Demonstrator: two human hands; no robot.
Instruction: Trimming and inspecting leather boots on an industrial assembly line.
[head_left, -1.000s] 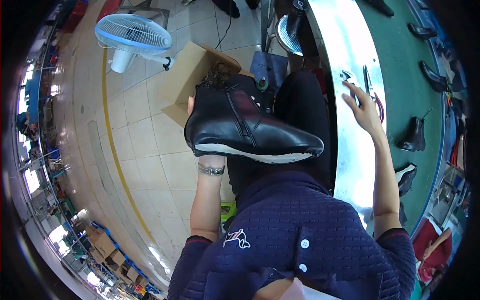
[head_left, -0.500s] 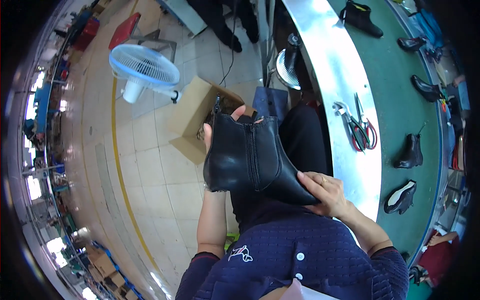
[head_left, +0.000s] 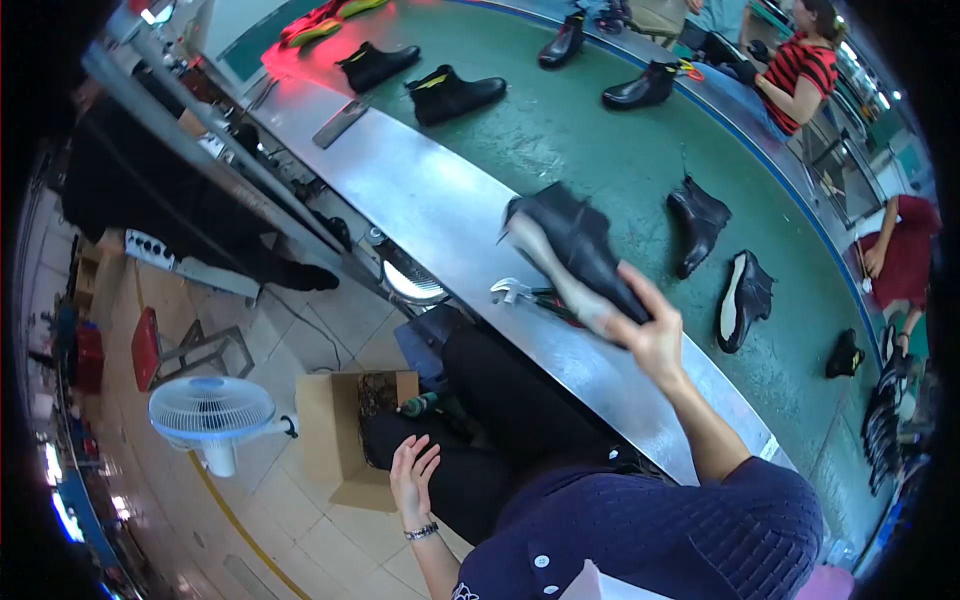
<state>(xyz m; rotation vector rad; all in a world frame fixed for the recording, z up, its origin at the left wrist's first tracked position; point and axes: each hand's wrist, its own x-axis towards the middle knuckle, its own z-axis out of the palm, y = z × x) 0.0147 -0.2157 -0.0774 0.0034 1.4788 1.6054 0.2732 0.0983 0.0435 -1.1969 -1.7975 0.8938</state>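
Note:
My right hand [head_left: 657, 338] grips a black ankle boot [head_left: 578, 238] by its toe and holds it over the metal ledge at the edge of the green surface. The boot is tilted, its pale sole turned toward the lower left. Partly covered by the boot, metal pincers [head_left: 512, 290] and other tool handles lie on the ledge [head_left: 440, 222]. Lower left, my left hand [head_left: 413, 475] is free above my lap, fingers apart, a metal watch on the wrist.
Several black boots stand on the green surface [head_left: 560, 130]; one boot [head_left: 745, 300] lies on its side. A cardboard box [head_left: 332, 430] and a white fan [head_left: 212, 408] are at the left. Co-workers sit across [head_left: 800, 85] and stand at the left [head_left: 160, 190].
The view has swung toward the green surface. My left hand has let go of the boot and dropped to my lap. The right hand has carried the boot over the metal ledge.

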